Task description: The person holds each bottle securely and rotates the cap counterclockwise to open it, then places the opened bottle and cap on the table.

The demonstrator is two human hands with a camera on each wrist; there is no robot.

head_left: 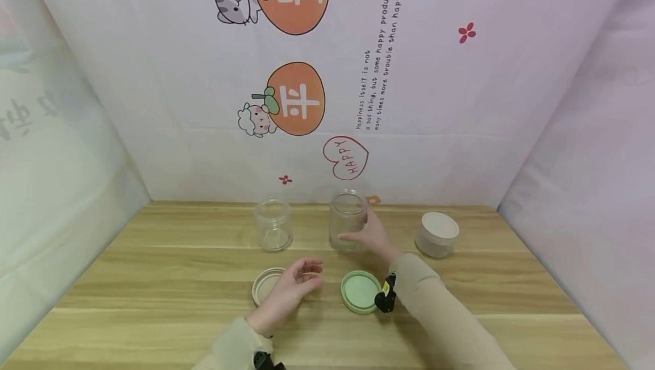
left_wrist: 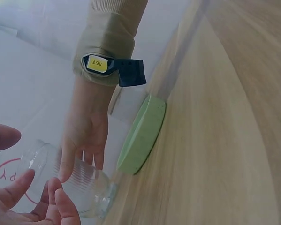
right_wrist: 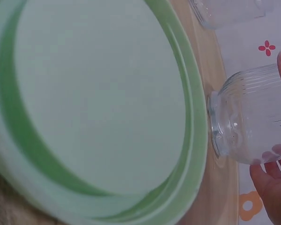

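Note:
My right hand (head_left: pixel 372 237) grips a clear jar (head_left: pixel 340 222) without a lid, thumb on one side and fingers on the other. The jar stands upright at the back of the table, and its ribbed wall shows in the right wrist view. Over the beige lid (head_left: pixel 263 286) hovers my left hand (head_left: pixel 290 290), fingers loosely bent around nothing and hiding part of that lid. A green lid (head_left: pixel 361 291) lies hollow side up below my right forearm. It looms large in the right wrist view, close to the camera.
A second clear jar (head_left: pixel 273 225) without a lid stands at the back left. At the right is a low jar (head_left: pixel 436 244) with a white lid on. Behind the wooden table (head_left: pixel 153 279) hangs a printed white cloth (head_left: pixel 419 154).

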